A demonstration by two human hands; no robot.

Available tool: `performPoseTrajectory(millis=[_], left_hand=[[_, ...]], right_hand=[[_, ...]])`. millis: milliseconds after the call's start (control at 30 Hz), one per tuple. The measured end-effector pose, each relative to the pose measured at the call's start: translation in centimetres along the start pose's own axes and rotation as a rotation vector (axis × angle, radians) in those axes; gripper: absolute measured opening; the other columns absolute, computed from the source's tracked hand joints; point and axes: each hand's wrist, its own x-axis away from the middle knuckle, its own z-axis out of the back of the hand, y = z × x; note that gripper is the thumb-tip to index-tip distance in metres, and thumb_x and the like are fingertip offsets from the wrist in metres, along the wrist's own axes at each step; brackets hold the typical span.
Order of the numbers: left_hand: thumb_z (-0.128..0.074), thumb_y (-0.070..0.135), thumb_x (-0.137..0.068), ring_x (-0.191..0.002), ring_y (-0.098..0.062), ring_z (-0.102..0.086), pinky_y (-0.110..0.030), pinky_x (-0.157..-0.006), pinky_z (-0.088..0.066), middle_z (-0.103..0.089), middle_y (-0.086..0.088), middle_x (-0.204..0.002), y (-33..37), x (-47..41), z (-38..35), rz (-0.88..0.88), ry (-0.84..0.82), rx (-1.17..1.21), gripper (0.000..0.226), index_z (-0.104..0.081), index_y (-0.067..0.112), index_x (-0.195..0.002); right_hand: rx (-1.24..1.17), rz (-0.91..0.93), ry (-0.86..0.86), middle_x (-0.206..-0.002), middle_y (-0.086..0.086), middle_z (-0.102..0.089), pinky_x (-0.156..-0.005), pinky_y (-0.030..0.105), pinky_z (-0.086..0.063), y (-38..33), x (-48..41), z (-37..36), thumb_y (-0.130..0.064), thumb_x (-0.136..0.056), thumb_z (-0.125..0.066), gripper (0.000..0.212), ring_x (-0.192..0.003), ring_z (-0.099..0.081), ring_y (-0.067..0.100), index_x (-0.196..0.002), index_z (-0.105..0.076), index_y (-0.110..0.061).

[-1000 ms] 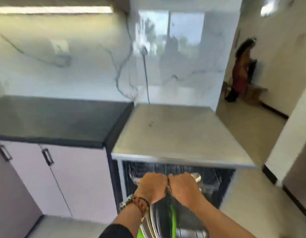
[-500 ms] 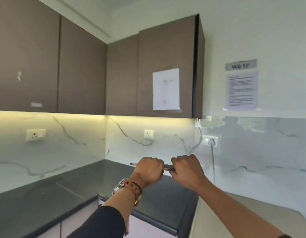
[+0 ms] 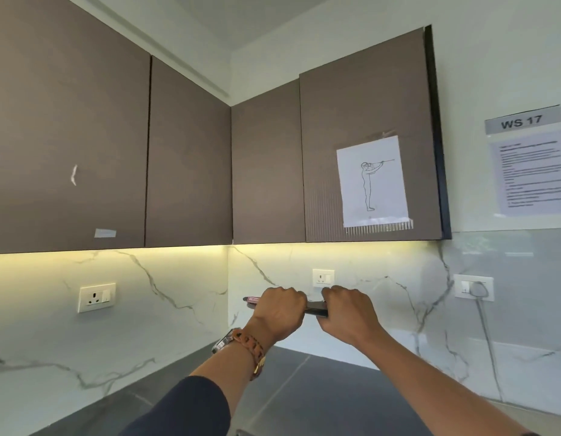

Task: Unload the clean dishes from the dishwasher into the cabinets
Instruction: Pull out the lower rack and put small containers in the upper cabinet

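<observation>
Both my hands are raised side by side in front of the marble backsplash, fingers curled round one slim dark utensil [image 3: 316, 308]. Its pink end [image 3: 251, 299] sticks out to the left of my left hand [image 3: 280, 313]. My right hand [image 3: 348, 313] grips the other end, and most of the utensil is hidden inside the fists. Above hang brown wall cabinets [image 3: 266, 158] with all doors shut. The rightmost door [image 3: 335, 114] carries a taped paper drawing [image 3: 372, 180]. The dishwasher is out of view.
A dark countertop [image 3: 304, 388] runs round the corner below my arms. Wall sockets [image 3: 97, 297] sit on the backsplash, one at the right with a plug and cable [image 3: 475, 291]. A "WS 17" sign and a printed sheet [image 3: 530, 171] hang on the right wall.
A second ago both hands were down at the dishwasher rack. My view has swung up to the wall cabinets and both hands have risen together, holding the utensil.
</observation>
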Motion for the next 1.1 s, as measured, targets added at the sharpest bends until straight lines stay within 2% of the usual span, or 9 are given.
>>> performPoseTrajectory(millis=[167, 300, 467, 600, 667, 733, 867, 967, 1100], left_hand=[[-0.034, 0.032, -0.100, -0.095, -0.033, -0.064, -0.037, -0.075, -0.046, -0.066, -0.014, -0.108, -5.2, -3.9, -5.0, 0.003, 0.049, 0.009, 0.035, -0.054, 0.007, -0.110], [-0.032, 0.031, -0.101, -0.097, -0.032, -0.064, -0.035, -0.077, -0.047, -0.066, -0.012, -0.109, -9.3, -6.9, -9.8, 0.056, 0.050, 0.000, 0.034, -0.056, 0.009, -0.110], [-0.032, 0.024, -0.101, -0.100, -0.031, -0.063, -0.035, -0.077, -0.045, -0.065, -0.011, -0.112, -15.2, -12.5, -15.6, 0.138, 0.046, -0.070, 0.030, -0.056, 0.009, -0.109], [-0.032, 0.020, -0.100, -0.103, -0.030, -0.063, -0.035, -0.080, -0.046, -0.065, -0.009, -0.114, -20.8, -18.3, -20.6, 0.245, 0.035, -0.106, 0.028, -0.056, 0.011, -0.111], [-0.031, 0.021, -0.100, -0.104, -0.030, -0.063, -0.035, -0.081, -0.047, -0.065, -0.009, -0.115, -23.9, -21.1, -22.5, 0.282, 0.043, -0.132, 0.029, -0.057, 0.012, -0.111], [-0.030, 0.023, -0.100, -0.105, -0.031, -0.063, -0.035, -0.081, -0.048, -0.066, -0.010, -0.115, -27.0, -23.3, -24.2, 0.317, 0.044, -0.153, 0.031, -0.057, 0.013, -0.111], [-0.029, 0.030, -0.100, -0.106, -0.030, -0.063, -0.034, -0.081, -0.048, -0.065, -0.007, -0.116, -32.2, -25.3, -27.6, 0.363, 0.019, -0.188, 0.032, -0.056, 0.016, -0.112], [-0.029, 0.033, -0.100, -0.106, -0.029, -0.063, -0.034, -0.080, -0.047, -0.065, -0.007, -0.116, -35.7, -25.2, -30.3, 0.397, -0.006, -0.194, 0.032, -0.054, 0.016, -0.112], [-0.031, 0.037, -0.100, -0.104, -0.027, -0.063, -0.033, -0.077, -0.046, -0.066, -0.006, -0.116, -38.9, -24.4, -33.5, 0.445, -0.028, -0.176, 0.035, -0.055, 0.015, -0.114]], right_hand=[[0.041, 0.067, 0.009, -0.103, 0.008, -0.066, -0.065, 0.026, -0.033, -1.5, -6.3, -3.5, -0.036, -0.087, -0.049, 0.030, -0.092, -0.063, 0.030, -0.100, -0.060, -0.011], [-0.039, 0.202, -0.009, -0.105, 0.002, -0.062, -0.067, 0.026, -0.035, -1.7, -11.7, -6.9, -0.060, -0.084, -0.050, 0.050, -0.093, -0.061, 0.023, -0.106, -0.058, -0.016], [-0.148, 0.125, 0.111, -0.121, -0.003, -0.060, -0.084, 0.031, -0.044, -2.5, -20.8, -13.0, -0.076, -0.077, -0.022, 0.080, -0.113, -0.056, 0.018, -0.126, -0.053, -0.020], [-0.729, -0.370, 0.430, -0.115, 0.013, -0.064, -0.087, 0.035, -0.045, -3.1, -30.0, -20.3, -0.046, -0.095, -0.033, 0.052, -0.109, -0.059, 0.031, -0.112, -0.060, -0.005], [-1.120, -0.780, 0.351, -0.114, 0.022, -0.063, -0.090, 0.039, -0.047, -3.1, -35.6, -24.8, -0.029, -0.095, -0.048, 0.037, -0.106, -0.059, 0.038, -0.110, -0.058, 0.003], [-1.477, -0.973, 0.220, -0.118, 0.025, -0.059, -0.096, 0.048, -0.046, -3.6, -40.3, -28.8, -0.027, -0.089, -0.059, 0.044, -0.103, -0.058, 0.038, -0.115, -0.053, 0.008], [-1.903, -0.989, 0.132, -0.099, 0.015, -0.050, -0.103, 0.048, -0.040, -5.7, -46.9, -34.1, -0.023, -0.086, -0.066, 0.037, -0.095, -0.045, 0.031, -0.107, -0.044, -0.002], [-2.039, -0.967, 0.265, -0.116, 0.015, -0.054, -0.101, 0.046, -0.039, -6.8, -51.2, -36.9, -0.020, -0.084, -0.068, 0.044, -0.104, -0.050, 0.033, -0.119, -0.046, -0.005], [-2.129, -0.998, 0.485, -0.109, 0.015, -0.057, -0.093, 0.047, -0.048, -7.7, -54.3, -39.7, -0.016, -0.089, -0.061, 0.032, -0.099, -0.058, 0.033, -0.118, -0.048, -0.009]])
